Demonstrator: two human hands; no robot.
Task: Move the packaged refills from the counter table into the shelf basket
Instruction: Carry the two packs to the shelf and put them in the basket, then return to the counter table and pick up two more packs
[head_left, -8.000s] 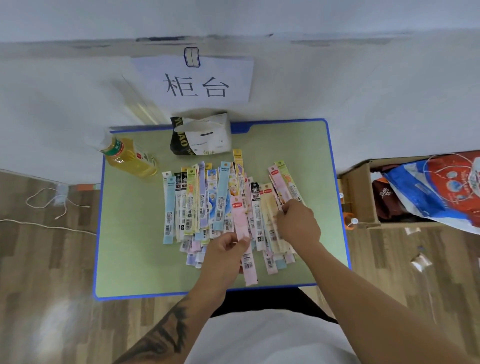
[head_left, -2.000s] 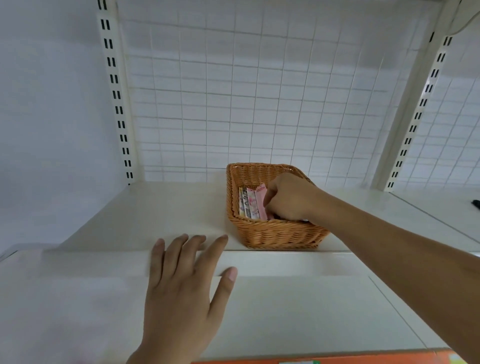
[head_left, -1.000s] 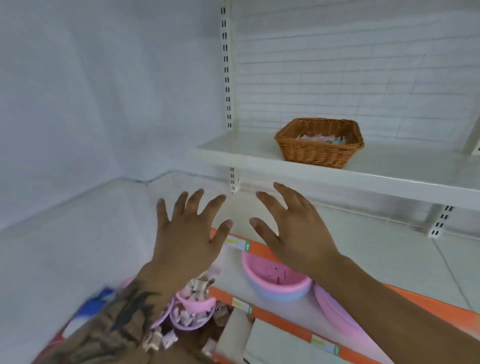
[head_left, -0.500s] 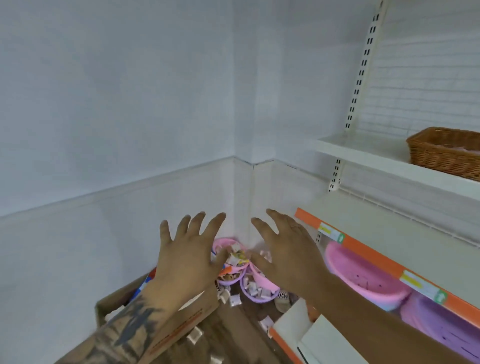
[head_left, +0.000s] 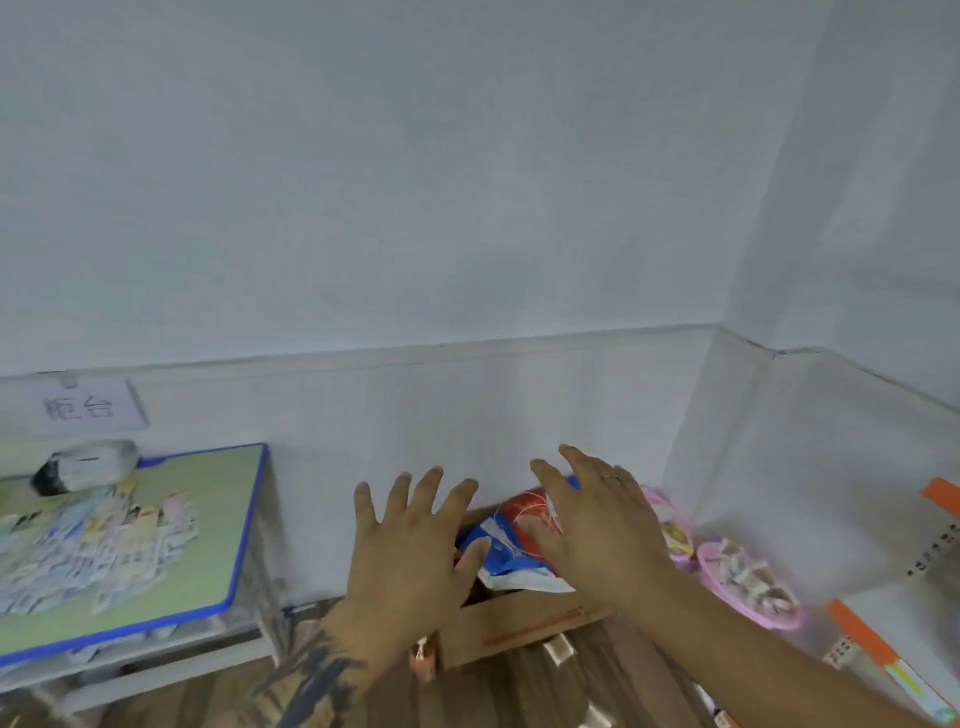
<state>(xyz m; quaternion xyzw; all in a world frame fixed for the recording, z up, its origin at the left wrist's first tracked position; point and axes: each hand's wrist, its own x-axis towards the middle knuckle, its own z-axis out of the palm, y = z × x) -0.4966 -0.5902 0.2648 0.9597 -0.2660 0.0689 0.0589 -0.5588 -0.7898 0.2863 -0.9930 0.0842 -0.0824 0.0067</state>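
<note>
The packaged refills (head_left: 88, 551) lie in a colourful spread on the green counter table (head_left: 228, 530) with a blue rim, at the far left. My left hand (head_left: 410, 561) and my right hand (head_left: 597, 530) hover side by side in mid-air at the centre, fingers spread, both holding nothing. They are well to the right of the table. The shelf basket is out of view.
A cardboard box (head_left: 514, 623) with a blue and red bag (head_left: 514, 540) stands on the wooden floor under my hands. Pink bowls (head_left: 748, 582) sit at the right, by the orange shelf edge (head_left: 862, 639). A crumpled bag (head_left: 83, 470) lies at the table's back.
My view has swung left, away from the shelf and basket, and the counter table with the refills has come into sight. Both hands stay empty and spread.
</note>
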